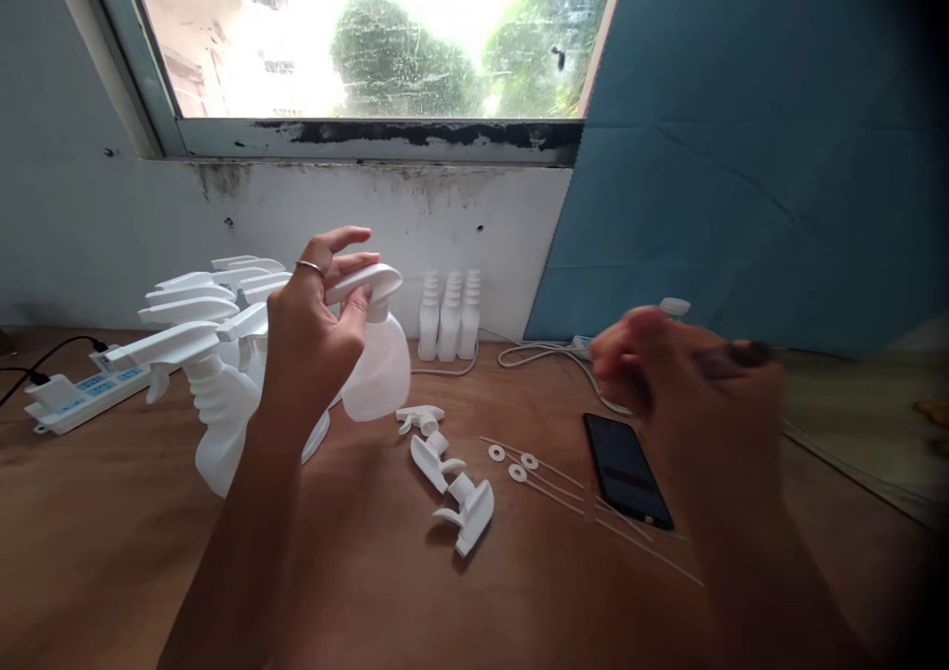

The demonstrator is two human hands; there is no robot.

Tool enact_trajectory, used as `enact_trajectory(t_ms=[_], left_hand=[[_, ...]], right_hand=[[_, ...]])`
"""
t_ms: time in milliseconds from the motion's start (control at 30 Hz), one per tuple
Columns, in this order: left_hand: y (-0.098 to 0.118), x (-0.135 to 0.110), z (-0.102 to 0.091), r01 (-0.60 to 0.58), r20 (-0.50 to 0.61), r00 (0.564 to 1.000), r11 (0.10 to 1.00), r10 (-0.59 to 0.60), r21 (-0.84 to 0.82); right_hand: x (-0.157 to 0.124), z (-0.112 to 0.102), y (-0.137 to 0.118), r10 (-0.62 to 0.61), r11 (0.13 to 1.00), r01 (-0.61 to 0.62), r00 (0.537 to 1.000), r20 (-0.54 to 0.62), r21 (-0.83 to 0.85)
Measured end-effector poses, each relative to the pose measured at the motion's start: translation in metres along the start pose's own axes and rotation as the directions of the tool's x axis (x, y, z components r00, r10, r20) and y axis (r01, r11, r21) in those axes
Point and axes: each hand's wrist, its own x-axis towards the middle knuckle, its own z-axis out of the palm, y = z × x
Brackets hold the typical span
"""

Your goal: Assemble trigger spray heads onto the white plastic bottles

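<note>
My left hand (315, 339) is raised above the wooden table (356, 571) and grips the trigger head of a white spray bottle (380, 369), which hangs tilted in the air. My right hand (667, 374) is smeared by motion at the right, above a black phone (627, 469); its fingers cannot be made out. Below the bottle lie three loose white trigger heads (452, 477). Beside them lie thin white dip tubes with round washers (519, 462).
Several assembled white spray bottles (208, 354) crowd the table at the left. A white power strip (74, 393) lies at the far left. Three small empty bottles (449, 316) stand against the wall, with a white cable (541, 354) beside them. A blue board (741, 156) leans at the right.
</note>
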Motion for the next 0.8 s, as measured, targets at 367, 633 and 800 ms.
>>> enact_trajectory(t_ms=[367,633,800], left_hand=[[0.053,-0.035,0.017,0.030,0.312,0.943,0.906,0.115,-0.423],[0.033,-0.032,0.040,0.204,0.728,0.670,0.907,0.145,-0.368],[0.027,-0.022,0.040,0.223,0.863,0.467,0.918,0.193,-0.326]], right_hand=[[-0.023,0.023,0.001,0.137,0.985,-0.163,0.933,0.331,0.050],[0.000,0.012,0.006,0.221,0.923,-0.111,0.937,-0.271,0.369],[0.002,0.000,0.015,-0.030,0.995,0.040,0.993,-0.111,0.093]])
